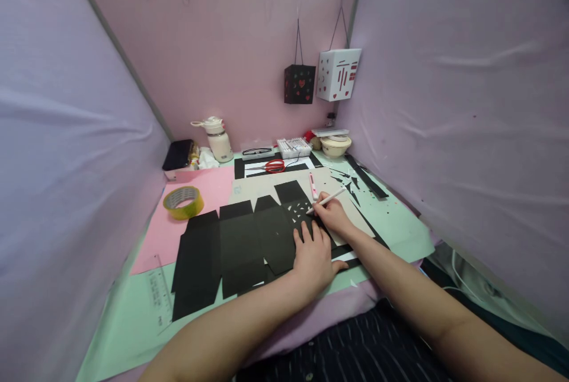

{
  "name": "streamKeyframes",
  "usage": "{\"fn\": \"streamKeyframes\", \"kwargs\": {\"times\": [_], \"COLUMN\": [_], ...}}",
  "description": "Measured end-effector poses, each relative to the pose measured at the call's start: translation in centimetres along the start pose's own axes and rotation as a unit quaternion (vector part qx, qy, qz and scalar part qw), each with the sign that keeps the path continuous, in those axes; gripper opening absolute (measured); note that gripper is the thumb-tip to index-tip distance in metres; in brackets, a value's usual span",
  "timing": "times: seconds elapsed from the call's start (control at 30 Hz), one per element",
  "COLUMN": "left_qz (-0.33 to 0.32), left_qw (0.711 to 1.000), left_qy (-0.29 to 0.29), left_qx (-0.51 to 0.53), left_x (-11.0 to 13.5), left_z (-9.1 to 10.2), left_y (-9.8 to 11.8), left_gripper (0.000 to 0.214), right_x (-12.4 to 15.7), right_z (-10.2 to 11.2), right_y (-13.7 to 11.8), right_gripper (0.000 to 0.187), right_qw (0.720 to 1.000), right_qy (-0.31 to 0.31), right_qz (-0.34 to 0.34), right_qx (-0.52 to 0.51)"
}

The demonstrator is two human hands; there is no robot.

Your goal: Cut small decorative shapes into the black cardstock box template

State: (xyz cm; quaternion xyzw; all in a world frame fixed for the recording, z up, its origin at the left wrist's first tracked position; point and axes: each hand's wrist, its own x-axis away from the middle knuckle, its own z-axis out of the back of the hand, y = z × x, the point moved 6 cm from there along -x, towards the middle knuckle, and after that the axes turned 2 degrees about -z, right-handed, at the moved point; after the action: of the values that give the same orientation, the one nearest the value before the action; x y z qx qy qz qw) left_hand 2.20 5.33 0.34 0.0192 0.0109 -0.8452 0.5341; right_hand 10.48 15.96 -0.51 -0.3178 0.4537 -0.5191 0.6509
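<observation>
A black cardboard sheet (242, 234), cut with flaps into several joined panels, lies across the table. On its right panel is a cluster of small pale shapes (299, 210). My left hand (313, 254) rests flat on that panel with its fingers spread, just below the shapes. Pinched in my right hand (332, 214) is a slim white pen (332, 195), its tip down at the right edge of the cluster. Just beyond my right hand lies a pink and white utility knife (313, 185). Under the black sheet is a beige board (355, 216).
Yellow tape roll (183, 202) and pink paper (153, 246) lie left, with a clear ruler (159, 296) nearer me. Red-handled scissors (274, 166), a bottle (219, 139) and a marker box (294, 147) stand behind. Black scraps (353, 183) lie right; black (300, 84) and white (338, 74) lanterns hang above.
</observation>
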Motion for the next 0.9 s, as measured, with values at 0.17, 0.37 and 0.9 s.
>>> {"fn": "streamKeyframes", "kwargs": {"times": [0.17,0.37,0.9], "left_qz": [0.000,-0.001,0.002], "left_qw": [1.000,1.000,1.000], "left_qy": [-0.005,-0.003,-0.005], "left_qx": [-0.001,0.003,0.001], "left_x": [-0.04,-0.10,-0.10], "left_z": [-0.05,-0.11,0.05], "left_y": [-0.03,-0.09,-0.12], "left_gripper": [0.091,0.092,0.092], "right_x": [0.01,0.01,0.03], "right_z": [-0.07,-0.16,-0.18], "right_y": [-0.18,-0.23,-0.34], "right_gripper": [0.013,0.014,0.009], "right_qw": [1.000,1.000,1.000], "right_qy": [-0.001,-0.002,-0.016], "right_qz": [0.000,0.003,-0.007], "right_qx": [-0.007,-0.002,0.001]}}
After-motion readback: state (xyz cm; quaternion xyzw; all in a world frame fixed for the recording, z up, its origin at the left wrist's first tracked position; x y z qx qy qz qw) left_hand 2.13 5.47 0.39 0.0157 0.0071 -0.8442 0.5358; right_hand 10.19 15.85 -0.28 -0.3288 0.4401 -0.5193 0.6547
